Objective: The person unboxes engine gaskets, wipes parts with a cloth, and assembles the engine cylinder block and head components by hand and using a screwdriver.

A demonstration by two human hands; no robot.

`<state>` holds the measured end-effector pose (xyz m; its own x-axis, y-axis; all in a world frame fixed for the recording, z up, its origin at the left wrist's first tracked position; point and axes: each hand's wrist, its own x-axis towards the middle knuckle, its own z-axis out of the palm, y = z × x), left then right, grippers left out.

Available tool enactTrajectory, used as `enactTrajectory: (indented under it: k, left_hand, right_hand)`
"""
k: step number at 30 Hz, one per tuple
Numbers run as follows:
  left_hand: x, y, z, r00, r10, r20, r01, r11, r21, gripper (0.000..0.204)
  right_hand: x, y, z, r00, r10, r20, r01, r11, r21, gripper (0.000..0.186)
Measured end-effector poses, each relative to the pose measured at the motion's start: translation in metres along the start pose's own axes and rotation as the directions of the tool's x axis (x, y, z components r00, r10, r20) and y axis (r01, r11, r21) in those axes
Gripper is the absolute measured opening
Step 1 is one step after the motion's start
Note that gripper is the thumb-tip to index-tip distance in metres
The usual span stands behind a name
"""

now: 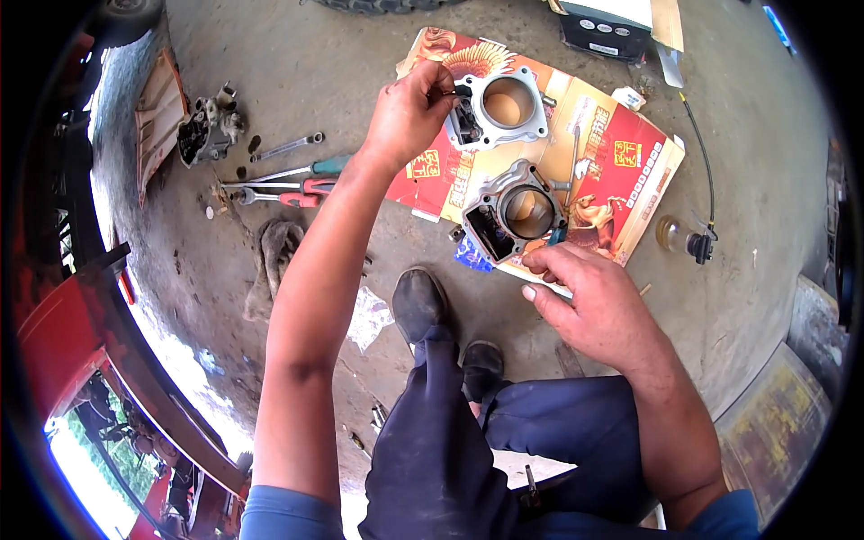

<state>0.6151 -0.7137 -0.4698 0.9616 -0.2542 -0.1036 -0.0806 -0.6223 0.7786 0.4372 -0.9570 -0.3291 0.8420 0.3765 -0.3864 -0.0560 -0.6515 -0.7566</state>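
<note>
Two metal engine cylinder blocks lie on a flattened red and yellow cardboard box [661, 171]. The farther, paler cylinder block [533, 126] has a round bore and a side slot. My left hand [409, 108] is closed at that block's left edge, its fingertips pinched beside a small dark spot; whether they grip a small part there is hidden. Closer to me sits the darker cylinder block [493, 200], tilted a little on the cardboard. Just in front of it hovers my right hand [589, 297], thumb and index finger apart, with nothing visible between them.
Red-handled tools [301, 200], a green-handled screwdriver [331, 166] and a wrench [288, 147] lie left, near a metal engine part [209, 126]. A grey rag [274, 261] is on the floor. An open box [607, 36] stands far right; a black cable [706, 162] lies nearer. My shoes [420, 306] are below.
</note>
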Motion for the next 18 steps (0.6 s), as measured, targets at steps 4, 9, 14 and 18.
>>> enactTrajectory:
  k: [4,9,14,18]
  left_hand:
    - [0.006,-0.007,0.005,0.999,0.014,0.042,-0.015,1.000,0.025,0.023]
    - [0.019,-0.012,0.006,0.998,0.031,0.059,-0.034,0.998,0.049,0.020]
    - [0.027,-0.014,0.014,0.992,0.094,0.081,-0.099,0.993,0.062,0.019]
    - [0.032,-0.019,0.025,0.974,0.225,0.033,-0.228,0.957,0.179,0.017]
  right_hand:
    - [-0.001,0.002,0.000,1.000,-0.009,-0.004,0.009,1.000,-0.008,0.028]
    - [-0.001,-0.005,-0.003,1.000,0.010,0.008,-0.010,1.000,0.015,0.028]
    - [-0.002,-0.005,-0.001,1.000,0.011,0.003,-0.011,1.000,0.014,0.028]
    - [0.000,-0.006,0.000,1.000,0.017,0.027,-0.017,1.000,0.002,0.028]
